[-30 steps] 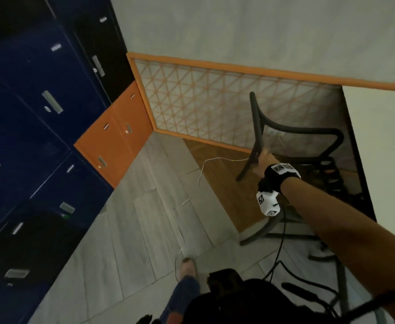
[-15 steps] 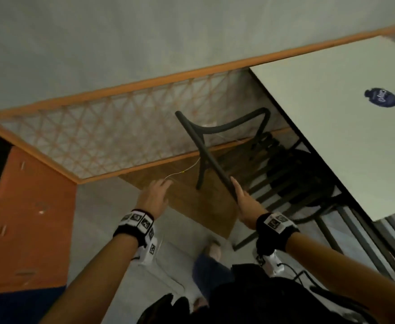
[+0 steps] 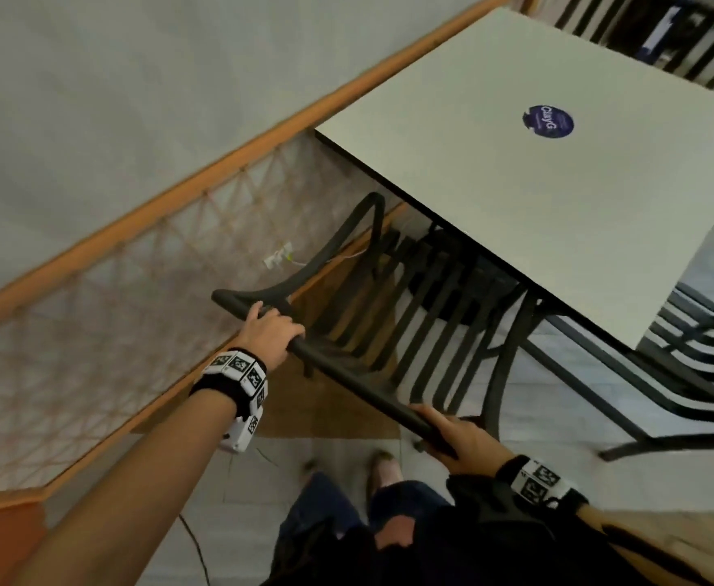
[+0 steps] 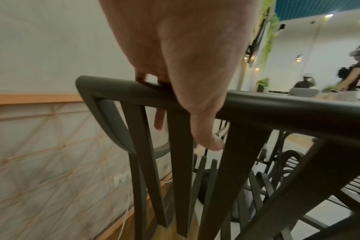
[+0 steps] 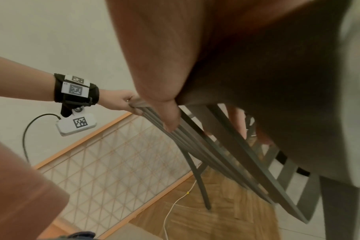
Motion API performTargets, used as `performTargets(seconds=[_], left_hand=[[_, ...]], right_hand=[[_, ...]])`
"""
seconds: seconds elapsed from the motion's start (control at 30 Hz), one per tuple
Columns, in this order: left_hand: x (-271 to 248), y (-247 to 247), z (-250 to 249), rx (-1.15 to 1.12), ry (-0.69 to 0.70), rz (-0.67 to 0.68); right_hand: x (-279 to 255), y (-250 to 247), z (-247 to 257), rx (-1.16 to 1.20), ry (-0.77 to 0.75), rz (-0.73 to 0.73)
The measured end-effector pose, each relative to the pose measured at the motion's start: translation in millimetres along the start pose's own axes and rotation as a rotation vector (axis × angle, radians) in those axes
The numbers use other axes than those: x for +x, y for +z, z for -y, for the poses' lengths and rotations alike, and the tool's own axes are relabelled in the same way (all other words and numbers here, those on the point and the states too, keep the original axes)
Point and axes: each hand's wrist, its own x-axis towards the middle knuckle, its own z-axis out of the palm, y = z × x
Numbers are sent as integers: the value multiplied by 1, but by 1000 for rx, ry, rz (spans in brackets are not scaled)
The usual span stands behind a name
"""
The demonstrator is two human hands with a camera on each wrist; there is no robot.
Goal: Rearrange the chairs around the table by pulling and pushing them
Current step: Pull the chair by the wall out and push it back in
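A dark slatted chair (image 3: 372,361) stands at the near edge of a white square table (image 3: 537,213), its seat partly under the top. My left hand (image 3: 272,332) grips the left end of the chair's top rail (image 4: 277,107), fingers curled over it. My right hand (image 3: 456,433) grips the same rail at its right end. In the left wrist view the fingers (image 4: 208,139) wrap over the rail above the back slats. The right wrist view shows my right hand (image 5: 170,116) on the rail, with my left hand (image 5: 123,102) further along it.
A wall with an orange rail and a lattice panel (image 3: 93,332) runs close on the left. A white cable (image 5: 175,206) lies on the floor by the chair legs. Another dark chair (image 3: 693,353) sits at the table's right side. Other people (image 4: 351,73) stand far off.
My left hand has come onto the chair's top rail and taken hold of it. The chair now sits closer in under the table edge, and my view has swung right.
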Motion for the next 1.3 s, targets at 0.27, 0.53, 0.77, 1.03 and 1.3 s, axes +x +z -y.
performTargets(seconds=[0.27,0.53,0.77,1.03,1.3], left_hand=[[17,-15,31,56,286,87],[40,-25,79,184,400,92],[74,-46,96,169,393,29],[108,-68,81,95,380,9],[134,-89,57,10,385,24]], right_hand=[[2,17,24,7,199,-86],[34,42,71,-37,267,-162],[65,22,91,30,335,-239],[72,-13,80,15,381,-275],[69,-58,61,-51,417,-290]])
